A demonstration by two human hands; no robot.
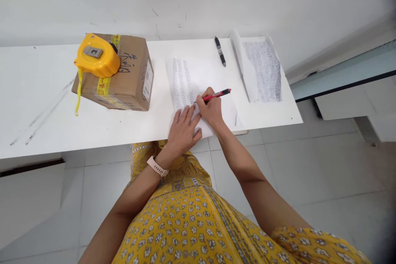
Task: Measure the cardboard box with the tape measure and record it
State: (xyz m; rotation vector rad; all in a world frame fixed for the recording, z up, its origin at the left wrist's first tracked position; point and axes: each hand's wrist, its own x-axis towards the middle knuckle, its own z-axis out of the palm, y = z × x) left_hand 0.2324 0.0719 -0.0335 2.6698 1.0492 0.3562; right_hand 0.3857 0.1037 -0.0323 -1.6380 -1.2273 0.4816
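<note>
Red plastic pen [217, 95], slim with a black tip end, is pinched in the right hand [211, 109], fingers curled tight around the barrel, nib down on a white sheet of paper [192, 90] bearing columns of small handwriting. The left hand [183, 128] lies flat on the sheet's near edge, fingers spread, a pale pink watch strap [157, 166] on the wrist. The sheet lies on a smooth white table [46, 103] near its front edge. A black pen [220, 50] lies further back, apart. To the right is a second written sheet [262, 70], one edge folded up. To the left sits a taped cardboard box [130, 78] with a yellow tape measure [97, 55] on top.
</note>
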